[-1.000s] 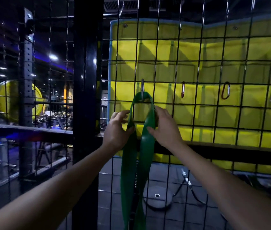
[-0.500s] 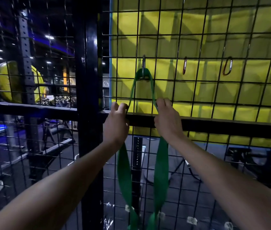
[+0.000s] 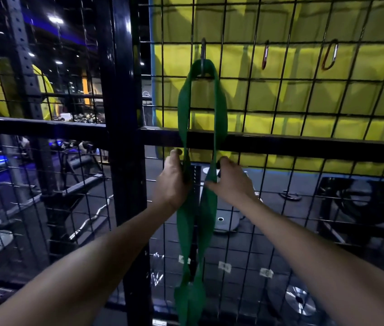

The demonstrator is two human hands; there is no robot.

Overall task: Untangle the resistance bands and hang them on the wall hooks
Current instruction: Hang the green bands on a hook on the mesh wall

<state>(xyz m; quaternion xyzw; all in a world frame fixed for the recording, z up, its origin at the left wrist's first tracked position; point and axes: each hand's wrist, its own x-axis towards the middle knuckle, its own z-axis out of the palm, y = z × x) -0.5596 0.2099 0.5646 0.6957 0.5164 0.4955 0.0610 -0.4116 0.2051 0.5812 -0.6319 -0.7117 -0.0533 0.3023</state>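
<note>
Your left hand (image 3: 171,182) and right hand (image 3: 229,181) each grip one strand of the green band (image 3: 220,114), which hangs looped over the leftmost hook (image 3: 202,55) on the wire grid (image 3: 303,95), likely to spread and straighten its twisted lower length.

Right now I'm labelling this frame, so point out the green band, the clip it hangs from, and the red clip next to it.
green band (image 3: 220,114): head view, right strand above the bar.
silver clip (image 3: 203,51): head view, upper shank.
red clip (image 3: 265,58): head view, mid-body.
</note>
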